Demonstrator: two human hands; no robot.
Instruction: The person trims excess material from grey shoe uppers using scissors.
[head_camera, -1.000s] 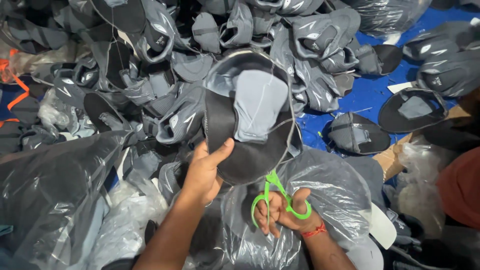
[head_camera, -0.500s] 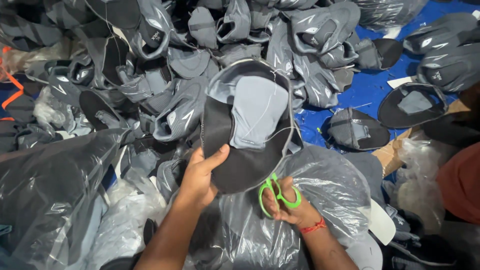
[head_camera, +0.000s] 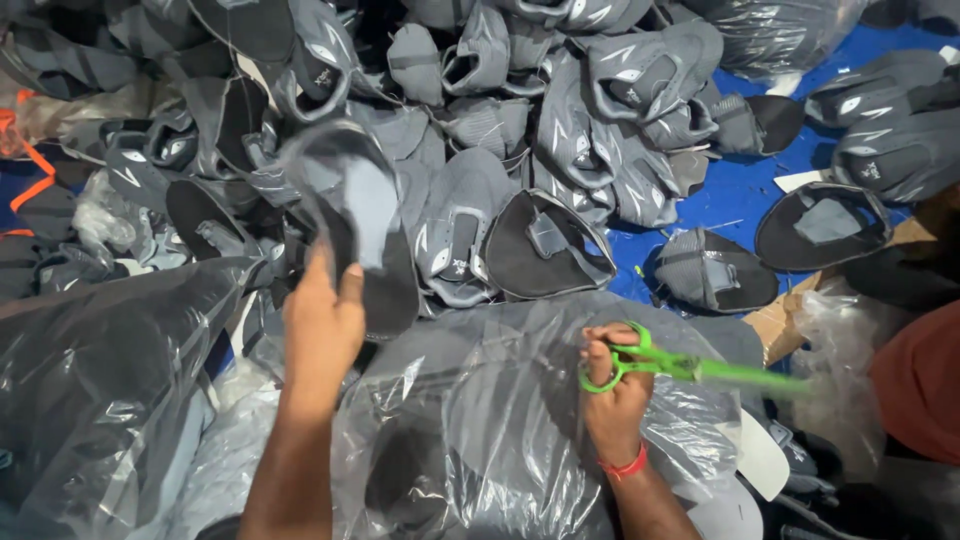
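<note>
Hands are showing from the near edge in the head view, one on each side of a big clear plastic bag (head_camera: 500, 420) that is lying between the forearms. The left hand (head_camera: 322, 325) is closing around the near end of a grey and black shoe upper (head_camera: 350, 215), pinching it between thumb and fingers and holding it up, tilted to the left, over the heap. That piece is looking blurred, so its exact outline is hard to tell. The right hand (head_camera: 612, 385) is gripping a pair of green scissors (head_camera: 690, 368), fingers through the loops, with the blades pointing right; they are smeared too, so whether the blades are parted cannot be told. A red band (head_camera: 628, 465) is sitting on that wrist.

Beyond the hands, a pile of grey shoe uppers (head_camera: 560, 130) is covering the far part of the scene. A blue surface (head_camera: 750, 190) is showing through on the far right, with a black oval piece (head_camera: 822, 226) lying on it. Another plastic bag (head_camera: 100, 380) is filling the near left, and something rust red (head_camera: 920, 390) is sitting at the right edge.
</note>
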